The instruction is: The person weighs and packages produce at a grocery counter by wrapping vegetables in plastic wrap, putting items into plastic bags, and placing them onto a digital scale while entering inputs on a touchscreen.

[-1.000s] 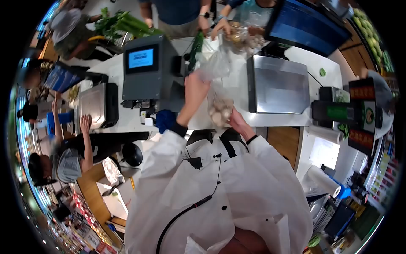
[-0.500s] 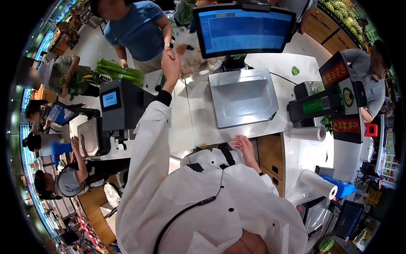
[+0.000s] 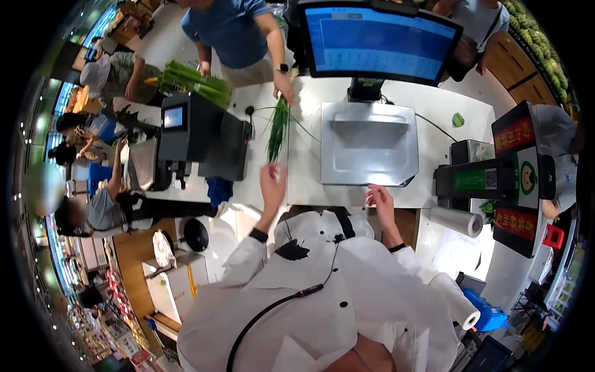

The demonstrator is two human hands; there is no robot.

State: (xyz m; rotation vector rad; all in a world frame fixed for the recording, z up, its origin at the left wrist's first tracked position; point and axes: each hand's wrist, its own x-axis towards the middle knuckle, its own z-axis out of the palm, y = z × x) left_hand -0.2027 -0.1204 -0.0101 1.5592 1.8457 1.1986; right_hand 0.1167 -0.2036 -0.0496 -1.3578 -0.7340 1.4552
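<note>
One silver weighing scale [image 3: 370, 155] sits on the white counter [image 3: 304, 177], its plate facing up. To the left of the scale lies a slim bunch of long green stalks [image 3: 278, 131], running away across the counter with a few loose strands spread toward the scale. The left hand [image 3: 273, 188] is at the near tips of that bunch, left of the scale's front corner; its fingers are bent in toward the thumb, and whether they touch or grip the tips I cannot tell. The right hand [image 3: 383, 209] is at the scale's front edge, fingers loosely curled and parted from the thumb, with nothing visible held in them; contact with the edge is unclear. Beyond the scale, to its left, a person in a blue shirt [image 3: 230, 34] has a watch-wearing hand [image 3: 284, 88] at the far end of the slim bunch, and the other hand at a thicker bunch of green stalks [image 3: 193, 85]. A wide monitor [image 3: 379, 43] stands behind the scale, showing a blue screen. Well to the left of the scale is a dark grey machine [image 3: 192, 139] with a small lit display, a dark blue cloth [image 3: 219, 191] near its front. Right of the scale lie a single green leaf [image 3: 458, 119] and, nearer, a clear roll [image 3: 457, 221].
</note>
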